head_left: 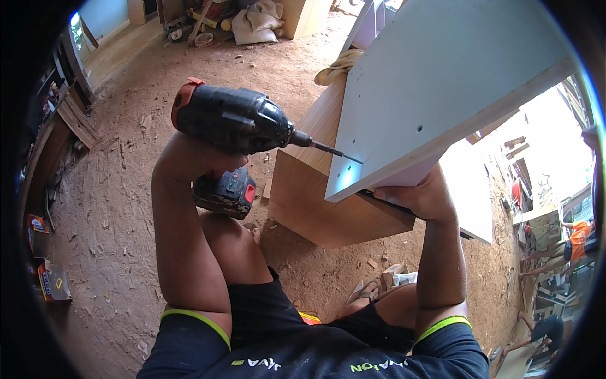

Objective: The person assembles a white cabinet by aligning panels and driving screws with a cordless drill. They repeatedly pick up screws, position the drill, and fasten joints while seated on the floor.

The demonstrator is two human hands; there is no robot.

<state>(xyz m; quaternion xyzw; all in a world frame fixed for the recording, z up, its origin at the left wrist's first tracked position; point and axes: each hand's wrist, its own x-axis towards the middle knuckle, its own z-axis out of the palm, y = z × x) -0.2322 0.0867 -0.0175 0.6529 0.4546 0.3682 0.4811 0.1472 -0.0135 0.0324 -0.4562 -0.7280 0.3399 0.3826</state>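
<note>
My left hand [203, 158] is wrapped round the grip of a black and red cordless drill [237, 120], whose battery hangs below my fingers. Its long thin bit points right and meets a white panel [435, 76] near the panel's lower corner, where a bright light spot falls. Several small holes or screw heads dot that panel. On the right, my right hand [424, 194] grips beneath the panel's near edge; its fingers are partly hidden behind the board. Wood-grain boards [334, 205] stand under the panel, joined in a box-like shape.
A tan cloth or glove [341, 67] lies by the panel's far edge. Pale sacks [257, 24] rest at the back. Boxes [53, 281] stand at the left on the dirt floor [113, 208], which has wood scraps. Far right, a person in orange [578, 240] and another person [550, 331] appear.
</note>
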